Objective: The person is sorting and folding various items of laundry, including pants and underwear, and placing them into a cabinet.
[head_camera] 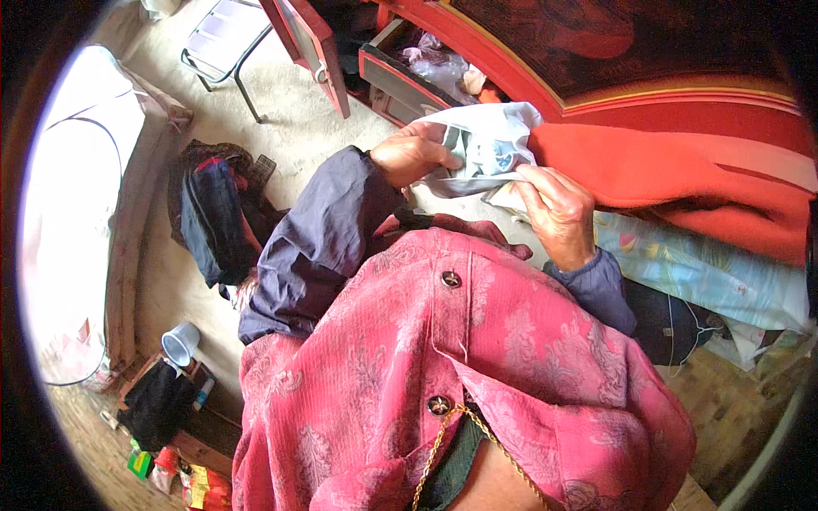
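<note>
A white plastic bag (489, 115) is spread wide at its mouth in front of me, with pale blue-grey items inside that look like cloth. My left hand (415, 153) grips the bag's left edge, its thumb reaching into the mouth. The near right edge of the bag is pinched between the thumb and fingers of my right hand (556, 207). Beyond the bag, a pulled-out drawer (409, 73) of a red cabinet holds crumpled plastic bags. Red cloth (639, 166) lies just right of the bag.
An ajar cabinet door (313, 51) and a metal-legged stool (223, 38) stand at the upper left. Dark clothing (217, 217) is heaped left of my sleeve. A small bucket (180, 342) sits at the lower left. Patterned blue fabric (703, 262) lies below the red cloth.
</note>
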Available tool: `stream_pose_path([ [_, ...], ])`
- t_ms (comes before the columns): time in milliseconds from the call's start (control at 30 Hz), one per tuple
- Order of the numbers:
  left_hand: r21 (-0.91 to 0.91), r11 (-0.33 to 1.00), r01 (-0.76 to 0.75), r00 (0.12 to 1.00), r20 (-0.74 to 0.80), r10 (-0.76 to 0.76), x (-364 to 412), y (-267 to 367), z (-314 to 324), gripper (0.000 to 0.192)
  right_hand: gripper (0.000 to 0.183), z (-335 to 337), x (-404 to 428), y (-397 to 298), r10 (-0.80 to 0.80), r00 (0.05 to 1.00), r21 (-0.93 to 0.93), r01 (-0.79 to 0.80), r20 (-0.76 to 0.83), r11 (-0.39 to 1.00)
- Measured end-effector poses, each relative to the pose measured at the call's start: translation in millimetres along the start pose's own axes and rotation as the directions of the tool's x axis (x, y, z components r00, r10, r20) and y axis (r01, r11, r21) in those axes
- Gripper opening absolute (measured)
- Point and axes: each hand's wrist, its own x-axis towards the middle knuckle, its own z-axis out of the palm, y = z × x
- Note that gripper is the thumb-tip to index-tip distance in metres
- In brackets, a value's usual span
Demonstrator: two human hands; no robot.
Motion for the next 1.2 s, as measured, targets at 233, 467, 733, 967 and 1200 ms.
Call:
stream_pose_path([
  [233, -0.002, 1.000, -0.023, 0.997, -0.071, 0.023, -0.1, 0.9, 5.1, 0.029, 0.014, 2.2, 2.9, -5.5, -0.010, 1.000, 0.001, 0.010, 0.007, 1.000],
  [467, 0.018, 0.999, -0.039, 0.993, -0.109, 0.040, 1.9, -5.5, -4.0, 0.031, 0.017, 9.0, 2.5, -12.9, -0.043, 0.998, 0.041, 0.041, 0.035, 0.998],
  [733, -0.221, 0.975, 0.002, 0.999, -0.040, -0.011, -12.8, -27.9, -11.7, 0.031, 0.023, 35.2, 6.5, -24.0, -0.224, 0.970, 0.152, 0.209, 0.092, 0.966],
  [967, -0.265, 0.964, -0.016, 0.999, 0.046, 0.030, -27.8, -34.8, -21.6, 0.051, 0.028, 46.2, 9.4, -25.7, -0.325, 0.939, 0.196, 0.299, 0.115, 0.934],
  [1200, -0.318, 0.947, -0.039, 0.999, -0.022, 0.034, -41.0, -24.1, -5.6, 0.049, 0.041, 6.3, 8.0, -4.0, 0.106, 0.987, 0.184, -0.082, -0.125, 0.980],
])
